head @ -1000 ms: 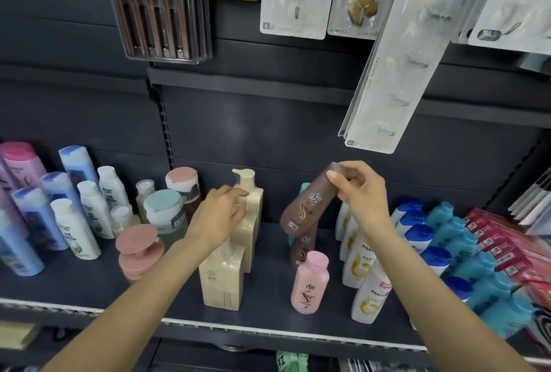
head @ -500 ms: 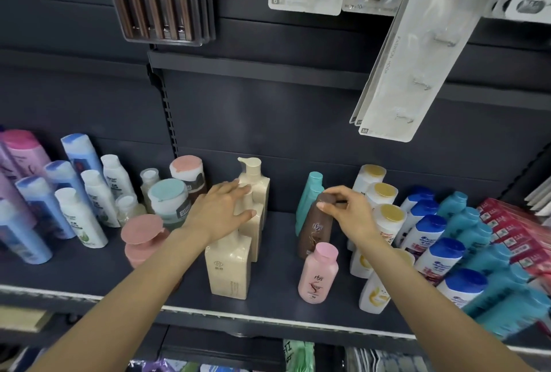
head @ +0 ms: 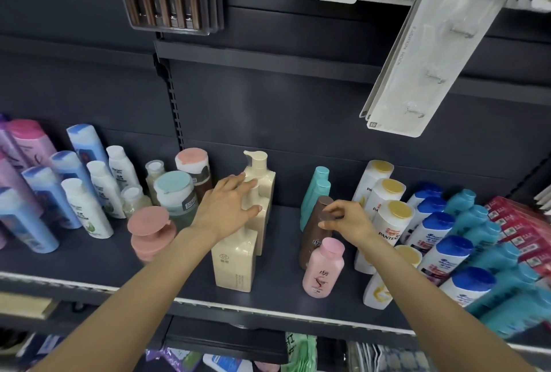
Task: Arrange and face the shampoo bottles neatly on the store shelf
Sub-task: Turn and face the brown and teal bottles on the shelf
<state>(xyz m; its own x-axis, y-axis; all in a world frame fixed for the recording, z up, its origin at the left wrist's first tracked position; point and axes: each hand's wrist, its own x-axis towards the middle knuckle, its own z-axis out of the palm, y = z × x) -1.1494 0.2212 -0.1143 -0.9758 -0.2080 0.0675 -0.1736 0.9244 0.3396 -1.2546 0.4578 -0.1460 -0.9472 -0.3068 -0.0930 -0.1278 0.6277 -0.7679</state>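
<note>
A brown bottle stands upright on the dark shelf, behind a pink bottle and in front of a teal bottle. My right hand pinches the brown bottle's cap from the right. My left hand rests with spread fingers on the pump tops of a row of cream pump bottles. White bottles with yellow caps stand just right of my right hand.
Blue-capped white bottles and teal bottles fill the right side. Round-lidded jars, small white bottles and blue and pink bottles stand at the left. Hanging packs dangle overhead.
My right hand brought the brown bottle down from a tilted, raised position and stood it upright behind the pink bottle. My left hand stayed on the cream pump bottles.
</note>
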